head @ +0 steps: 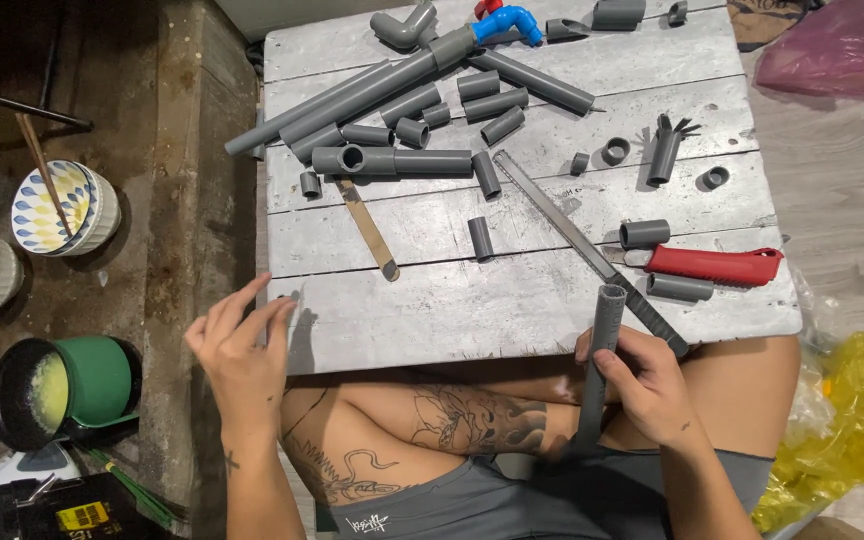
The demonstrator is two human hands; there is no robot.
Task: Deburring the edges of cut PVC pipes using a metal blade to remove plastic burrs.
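Gripping a grey pipe [600, 365] in your right hand [652, 385], you hold it just off the board [432, 320] near edge, long axis upright, tilted slightly. Left hand [242, 350] is spread, empty, fingertips at board's near-left corner.

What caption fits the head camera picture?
Right hand grips a grey pipe; left hand open beside the board.

Right hand [652, 385] gripped an upright grey pipe [602, 350] at the near edge of a grey plank table [432, 320], left hand [242, 350] hovered open by the table's corner, pipe offcuts [452, 115] and a red-handled cutter [712, 265] lay scattered.
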